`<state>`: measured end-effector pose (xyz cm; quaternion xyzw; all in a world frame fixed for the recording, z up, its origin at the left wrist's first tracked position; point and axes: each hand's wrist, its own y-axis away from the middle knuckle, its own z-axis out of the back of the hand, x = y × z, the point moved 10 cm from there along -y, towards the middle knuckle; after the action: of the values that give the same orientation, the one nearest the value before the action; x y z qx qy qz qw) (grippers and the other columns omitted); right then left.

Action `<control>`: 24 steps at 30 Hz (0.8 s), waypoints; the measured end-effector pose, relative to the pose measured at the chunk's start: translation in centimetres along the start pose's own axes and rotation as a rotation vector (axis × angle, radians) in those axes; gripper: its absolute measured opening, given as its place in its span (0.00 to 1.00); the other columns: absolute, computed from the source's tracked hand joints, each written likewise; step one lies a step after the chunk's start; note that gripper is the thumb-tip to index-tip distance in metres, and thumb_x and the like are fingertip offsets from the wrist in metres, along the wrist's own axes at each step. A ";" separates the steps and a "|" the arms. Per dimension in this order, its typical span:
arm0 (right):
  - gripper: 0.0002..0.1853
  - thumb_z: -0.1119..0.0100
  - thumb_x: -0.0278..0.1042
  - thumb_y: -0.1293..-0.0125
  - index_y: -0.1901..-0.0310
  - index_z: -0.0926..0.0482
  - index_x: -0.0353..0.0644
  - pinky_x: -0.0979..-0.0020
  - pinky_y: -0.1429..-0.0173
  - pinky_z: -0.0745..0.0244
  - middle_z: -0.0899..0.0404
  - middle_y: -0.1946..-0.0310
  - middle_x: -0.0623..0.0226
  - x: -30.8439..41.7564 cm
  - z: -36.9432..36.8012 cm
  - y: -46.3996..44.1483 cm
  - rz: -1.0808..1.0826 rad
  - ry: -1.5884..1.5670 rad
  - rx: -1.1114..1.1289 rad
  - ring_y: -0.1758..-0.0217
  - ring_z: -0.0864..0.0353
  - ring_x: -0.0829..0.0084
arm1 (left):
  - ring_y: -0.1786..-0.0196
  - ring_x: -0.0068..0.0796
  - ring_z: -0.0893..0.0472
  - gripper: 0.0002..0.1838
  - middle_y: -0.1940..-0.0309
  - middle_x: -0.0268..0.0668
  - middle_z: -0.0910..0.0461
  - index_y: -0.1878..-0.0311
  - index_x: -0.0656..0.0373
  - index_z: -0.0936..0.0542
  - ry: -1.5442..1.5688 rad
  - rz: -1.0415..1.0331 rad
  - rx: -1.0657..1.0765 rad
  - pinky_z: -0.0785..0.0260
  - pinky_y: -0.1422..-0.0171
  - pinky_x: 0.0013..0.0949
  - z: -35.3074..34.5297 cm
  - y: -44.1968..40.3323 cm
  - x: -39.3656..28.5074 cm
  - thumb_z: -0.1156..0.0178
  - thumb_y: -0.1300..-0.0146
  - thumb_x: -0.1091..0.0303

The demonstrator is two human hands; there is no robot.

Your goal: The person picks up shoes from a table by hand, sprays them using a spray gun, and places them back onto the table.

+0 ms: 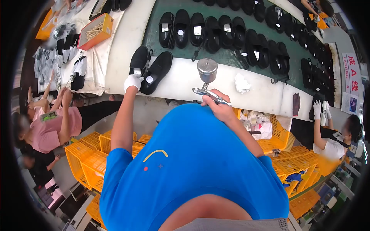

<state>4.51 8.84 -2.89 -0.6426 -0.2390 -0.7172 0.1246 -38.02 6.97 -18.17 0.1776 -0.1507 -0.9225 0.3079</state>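
My left hand (133,82), in a white glove, is closed on the heel end of a black slip-on shoe (139,57) at the edge of the white table. Its fingertips are partly hidden by the shoe. A second black shoe (159,70) lies tilted just right of it, a round white sticker inside. In my bare right hand (220,109) is a small metal spray gun (211,96), held over the table's front edge. Its round metal cup (207,68) stands on top. Right of the cup lies a crumpled white wad (242,83).
Rows of black shoes (197,32) cover the green conveyor belt (154,42) beyond the white ledge. An orange box of sticks (96,31) stands at left. Yellow crates (90,165) stand below on both sides. Co-workers (52,127) sit left and right; a dark glove (296,104) lies at right.
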 end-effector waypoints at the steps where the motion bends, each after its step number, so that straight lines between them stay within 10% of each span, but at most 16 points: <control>1: 0.10 0.35 0.37 0.29 0.58 0.17 0.38 0.76 0.60 0.25 0.15 0.72 0.68 0.2 0.1 -0.1 0.009 -0.002 -0.005 0.68 0.18 0.81 | 0.47 0.45 0.15 0.19 0.51 0.43 0.14 0.46 0.49 0.13 0.050 0.023 0.013 0.25 0.40 0.41 -0.1 -0.2 0.3 0.33 0.38 0.54; 24: 0.10 0.36 0.39 0.29 0.59 0.16 0.40 0.77 0.61 0.27 0.16 0.73 0.70 -0.4 -0.1 -0.6 -0.031 -0.028 -0.007 0.69 0.20 0.81 | 0.46 0.48 0.15 0.31 0.51 0.50 0.14 0.48 0.63 0.14 0.065 0.138 0.063 0.25 0.42 0.42 -4.2 -3.7 6.3 0.26 0.44 0.45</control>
<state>4.21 9.21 -3.36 -0.6493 -0.2485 -0.7106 0.1078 -42.89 5.22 -24.81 0.2063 -0.1813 -0.8876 0.3697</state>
